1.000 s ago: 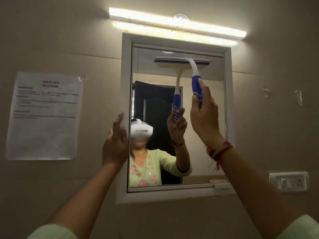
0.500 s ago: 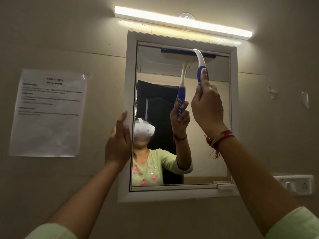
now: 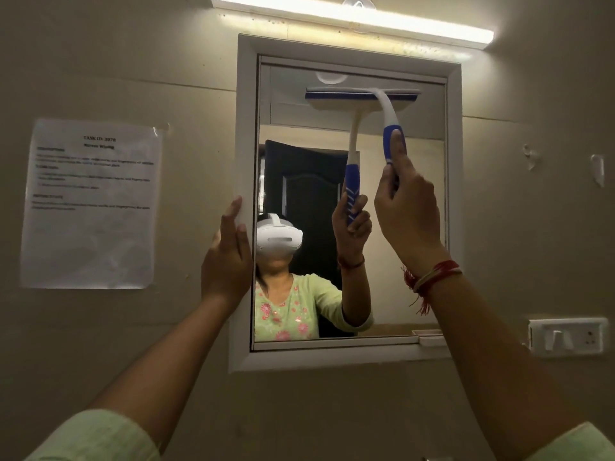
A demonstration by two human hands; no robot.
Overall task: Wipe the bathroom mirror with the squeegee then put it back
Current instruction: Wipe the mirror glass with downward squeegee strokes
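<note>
Squeegee (image 3: 387, 108): white curved neck, blue grip, long blue-edged blade pressed flat on the glass near the top of the mirror (image 3: 299, 181), right of centre. I see my right hand (image 3: 407, 211) wrapped tight round the blue grip, thumb laid up along it, red and white threads on the wrist. My left hand (image 3: 228, 257) has nothing in it, fingers straight and together, resting against the mirror's white frame (image 3: 244, 128) on its left side. Count: one squeegee, one mirror, two hands, one paper sheet (image 3: 90, 204) taped on the wall to the left, one light bar (image 3: 352, 18) above, one socket plate (image 3: 565, 336) lower right.
</note>
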